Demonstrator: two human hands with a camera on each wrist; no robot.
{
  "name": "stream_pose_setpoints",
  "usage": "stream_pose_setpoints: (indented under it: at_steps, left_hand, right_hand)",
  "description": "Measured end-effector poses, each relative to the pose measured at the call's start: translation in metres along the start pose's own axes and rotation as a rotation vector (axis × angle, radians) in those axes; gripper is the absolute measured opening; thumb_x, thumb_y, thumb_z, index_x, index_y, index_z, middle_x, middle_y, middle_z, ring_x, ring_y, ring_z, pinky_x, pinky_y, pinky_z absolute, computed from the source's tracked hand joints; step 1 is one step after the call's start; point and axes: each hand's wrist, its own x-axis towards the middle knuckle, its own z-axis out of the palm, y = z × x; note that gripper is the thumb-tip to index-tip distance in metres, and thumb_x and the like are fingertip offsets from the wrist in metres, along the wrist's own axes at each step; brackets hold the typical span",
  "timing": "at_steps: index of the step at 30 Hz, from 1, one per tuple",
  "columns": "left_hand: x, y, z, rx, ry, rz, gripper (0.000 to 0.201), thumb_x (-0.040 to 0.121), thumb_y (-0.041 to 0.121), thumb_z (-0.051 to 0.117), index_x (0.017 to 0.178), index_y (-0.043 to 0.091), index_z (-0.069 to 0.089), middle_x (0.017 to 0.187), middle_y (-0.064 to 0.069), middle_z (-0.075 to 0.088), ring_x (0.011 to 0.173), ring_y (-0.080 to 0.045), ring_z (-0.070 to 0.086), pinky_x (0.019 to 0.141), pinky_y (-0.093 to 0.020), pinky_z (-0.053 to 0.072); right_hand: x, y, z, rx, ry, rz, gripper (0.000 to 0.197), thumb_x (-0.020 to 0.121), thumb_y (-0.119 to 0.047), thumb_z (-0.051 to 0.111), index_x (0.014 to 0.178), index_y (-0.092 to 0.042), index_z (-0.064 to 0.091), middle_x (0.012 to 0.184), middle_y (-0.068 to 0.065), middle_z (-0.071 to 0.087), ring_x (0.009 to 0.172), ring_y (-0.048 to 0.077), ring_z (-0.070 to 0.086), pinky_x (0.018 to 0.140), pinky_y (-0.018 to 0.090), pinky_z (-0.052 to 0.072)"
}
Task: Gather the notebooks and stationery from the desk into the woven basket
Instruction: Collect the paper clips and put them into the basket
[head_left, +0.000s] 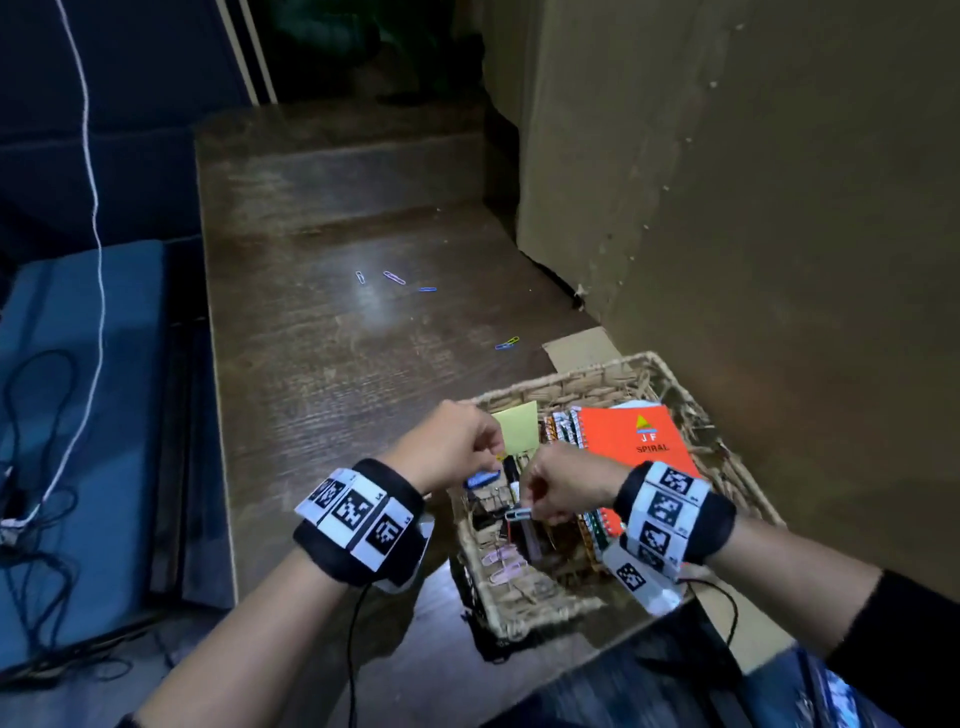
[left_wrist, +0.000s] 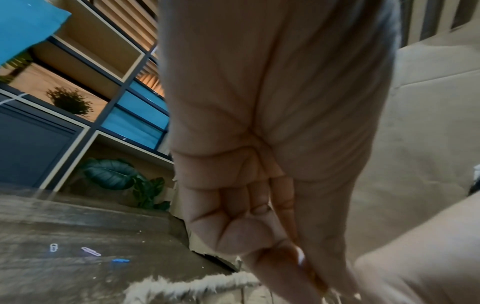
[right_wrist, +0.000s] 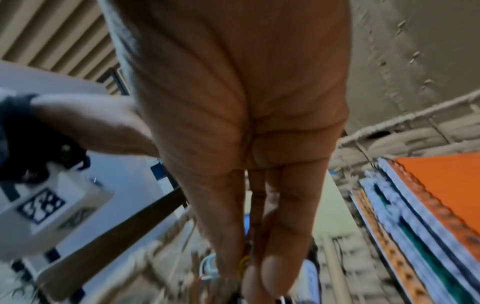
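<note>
The woven basket (head_left: 566, 387) stands at the desk's near right corner. In it lie an orange spiral notebook (head_left: 639, 441) on other notebooks, yellow sticky notes (head_left: 517, 428), pens and pink paper clips (head_left: 501, 558). Both hands hover over its left half. My left hand (head_left: 493, 460) has curled fingers, thumb pressed to index finger (left_wrist: 298, 257), and a small yellow bit shows at the tips. My right hand (head_left: 524, 506) pinches paper clips; a whitish clip (head_left: 517, 514) sticks out under its fingers. Three loose paper clips (head_left: 394, 277) lie mid-desk, and a blue and yellow pair (head_left: 507, 343) lies nearer the basket.
A rough wall (head_left: 753, 208) rises just right of the basket and desk. A cardboard scrap (head_left: 582, 351) lies behind the basket. Left of the desk edge sits a lower blue surface (head_left: 78, 415) with dark cables, and a white cord (head_left: 96, 208) hangs there.
</note>
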Motion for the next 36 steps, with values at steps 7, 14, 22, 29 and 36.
stream_pose_setpoints:
  at_steps: [7,14,22,29,36]
  left_hand:
    - [-0.006,0.012,0.02,0.038,-0.085,0.003,0.011,0.081,0.013,0.073,0.091,0.008,0.071,0.092,-0.008,0.074,0.084,-0.018,0.064,0.077,-0.029,0.05]
    - [-0.01,0.006,0.027,0.056,-0.091,-0.037,0.008,0.08,0.011,0.074,0.088,0.011,0.071,0.091,-0.007,0.072,0.075,-0.014,0.057,0.067,-0.024,0.043]
    - [-0.01,-0.005,0.036,0.086,-0.099,-0.082,0.011,0.081,0.008,0.071,0.092,0.008,0.07,0.098,-0.01,0.072,0.091,-0.022,0.065,0.071,-0.024,0.043]
    - [-0.002,-0.011,0.043,0.082,-0.065,-0.145,0.014,0.077,0.005,0.068,0.089,0.012,0.066,0.084,-0.005,0.064,0.088,-0.025,0.065,0.069,-0.025,0.044]
    - [0.007,0.003,0.042,0.023,-0.009,-0.076,0.021,0.076,0.017,0.064,0.081,0.021,0.045,0.079,-0.002,0.061,0.082,-0.029,0.064,0.071,-0.033,0.052]
  right_hand:
    - [0.013,-0.005,0.045,-0.131,-0.056,0.073,0.02,0.079,-0.008,0.07,0.098,-0.008,0.074,0.102,0.013,0.073,0.096,0.027,0.068,0.082,0.028,0.052]
    - [0.029,-0.02,0.045,-0.196,-0.124,0.054,0.027,0.081,-0.006,0.069,0.107,0.001,0.067,0.11,0.018,0.068,0.094,0.031,0.063,0.069,0.029,0.046]
    - [0.036,-0.019,0.041,-0.161,-0.227,0.064,0.031,0.077,-0.008,0.071,0.108,-0.005,0.069,0.106,0.013,0.071,0.082,0.02,0.06,0.073,0.029,0.05]
    - [0.015,-0.006,0.004,0.318,-0.066,-0.026,0.014,0.08,-0.001,0.069,0.08,-0.013,0.061,0.077,0.005,0.063,0.058,0.004,0.06,0.056,0.015,0.05]
    - [0.009,0.002,-0.006,0.431,0.069,-0.039,0.011,0.083,0.007,0.062,0.089,0.004,0.069,0.048,-0.01,0.065,0.048,0.0,0.062,0.054,0.014,0.054]
